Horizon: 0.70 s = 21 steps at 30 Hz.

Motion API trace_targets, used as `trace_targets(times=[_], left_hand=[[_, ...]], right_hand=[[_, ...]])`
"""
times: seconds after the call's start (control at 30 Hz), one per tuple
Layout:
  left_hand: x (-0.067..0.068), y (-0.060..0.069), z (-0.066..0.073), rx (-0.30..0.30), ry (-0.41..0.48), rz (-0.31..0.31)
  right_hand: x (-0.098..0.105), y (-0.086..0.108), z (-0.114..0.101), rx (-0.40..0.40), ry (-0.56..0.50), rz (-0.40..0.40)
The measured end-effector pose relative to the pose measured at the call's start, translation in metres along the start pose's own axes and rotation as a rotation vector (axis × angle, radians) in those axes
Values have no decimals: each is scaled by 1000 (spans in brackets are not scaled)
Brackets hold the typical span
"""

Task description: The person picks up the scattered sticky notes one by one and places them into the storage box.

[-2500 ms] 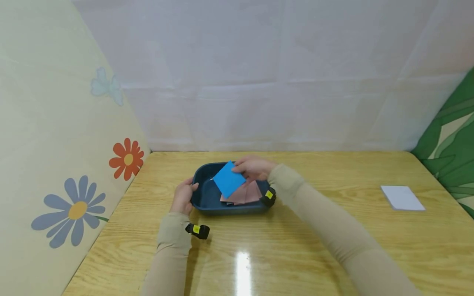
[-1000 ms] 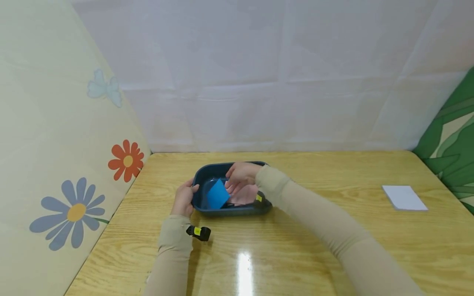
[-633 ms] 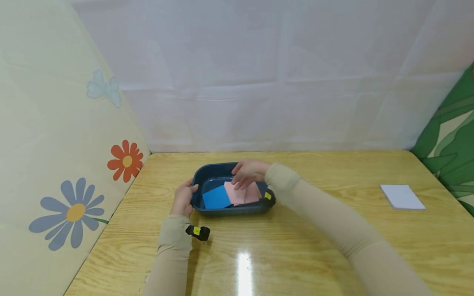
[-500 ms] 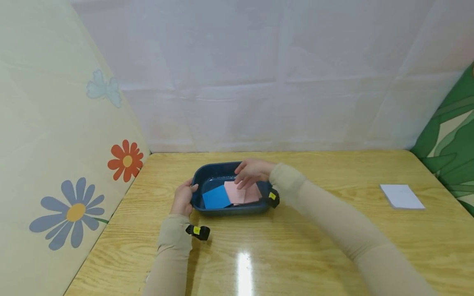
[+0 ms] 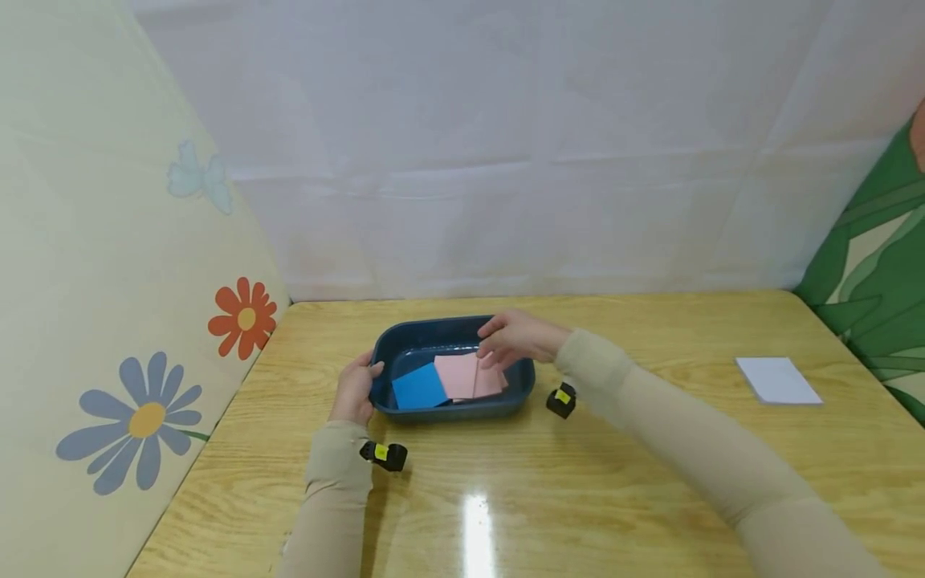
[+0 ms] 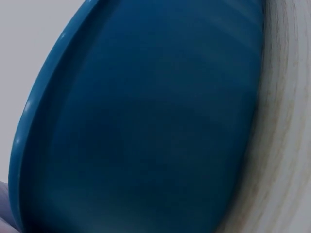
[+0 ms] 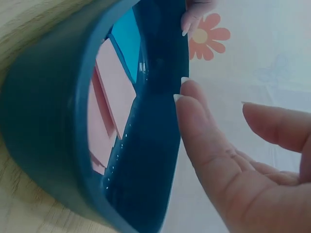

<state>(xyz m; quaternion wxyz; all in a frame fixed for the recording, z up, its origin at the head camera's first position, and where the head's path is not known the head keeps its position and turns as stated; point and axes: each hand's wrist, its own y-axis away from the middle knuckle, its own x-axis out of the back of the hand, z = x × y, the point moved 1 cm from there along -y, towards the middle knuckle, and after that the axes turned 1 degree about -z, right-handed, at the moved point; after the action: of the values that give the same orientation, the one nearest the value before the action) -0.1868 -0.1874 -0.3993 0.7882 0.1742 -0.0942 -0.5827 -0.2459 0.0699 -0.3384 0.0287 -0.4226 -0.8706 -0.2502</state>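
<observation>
A dark blue tub (image 5: 408, 333) with rounded corners stands on the table. My left hand (image 5: 354, 392) grips its left end, thumb over the rim; in the left wrist view the tub wall (image 6: 146, 116) fills most of the picture. Inside lie a blue square of paper (image 5: 421, 387) at the left and pink paper squares (image 5: 455, 377) overlapping to its right. Over the tub's right part hovers my right hand (image 5: 522, 335), holding nothing. In the right wrist view its thumb and fingers (image 7: 194, 121) are apart, and the pink squares (image 7: 116, 87) look like thin pads.
A white square pad of paper (image 5: 779, 380) lies on the right side of the wooden table (image 5: 621, 498). Behind the table hangs a pale cloth (image 5: 462, 160). A flower-printed panel (image 5: 144, 265) borders the left, a green leaf print (image 5: 878, 273) the right.
My right hand held the blue square above the tub, lowered it beside the pink ones and let go. It has since drawn back to the right. My left hand kept its grip.
</observation>
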Motion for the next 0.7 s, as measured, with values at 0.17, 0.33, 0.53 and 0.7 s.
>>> trace_targets(times=[0.17,0.33,0.53,0.7], left_hand=[[0,0,0,-4,-2,0],[0,2,1,-1,-3,-8],[0,3,2,8,-11,-15],[2,4,2,7,-15,-7]], right_hand=[[5,9,4,38,-6,21],[11,17,11,90,-23,53],[15,24,17,132,-17,121],[17,30,20,183,20,164]])
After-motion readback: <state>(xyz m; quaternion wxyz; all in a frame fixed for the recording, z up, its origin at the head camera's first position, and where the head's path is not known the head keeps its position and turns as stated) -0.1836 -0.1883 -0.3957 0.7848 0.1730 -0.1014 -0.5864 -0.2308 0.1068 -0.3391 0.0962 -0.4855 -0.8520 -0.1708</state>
